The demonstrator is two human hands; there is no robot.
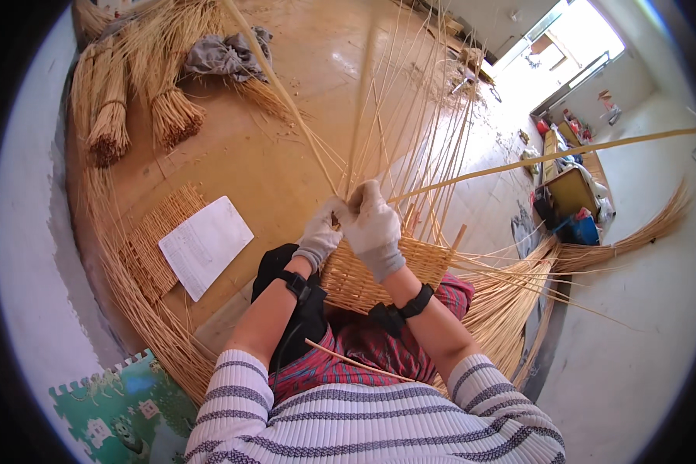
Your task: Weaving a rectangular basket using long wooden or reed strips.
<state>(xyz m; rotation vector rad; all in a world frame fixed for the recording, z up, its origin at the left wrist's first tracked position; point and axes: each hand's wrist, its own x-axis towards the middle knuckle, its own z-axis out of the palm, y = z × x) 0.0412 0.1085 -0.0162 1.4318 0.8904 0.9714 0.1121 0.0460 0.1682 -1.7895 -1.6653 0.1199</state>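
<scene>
A partly woven wicker panel point(357, 280) rests on my lap, with long upright wicker rods point(419, 147) fanning out from its far edge. At that edge's left corner, my left hand point(322, 232) and my right hand point(373, 226), both in whitish gloves, are closed side by side around wicker rods. One thick rod point(278, 85) rises up and left from between the hands. Another long rod point(549, 158) runs out to the right from beside my right hand. The exact grip of the fingertips is partly hidden by the gloves.
Tied wicker bundles point(110, 127) and a grey cloth point(228, 58) lie at the far left. Nearer is another woven panel point(147, 243) under a white paper sheet point(206, 246). A large wicker bundle point(510, 309) lies at my right by the wall. A loose stick point(356, 360) crosses my lap.
</scene>
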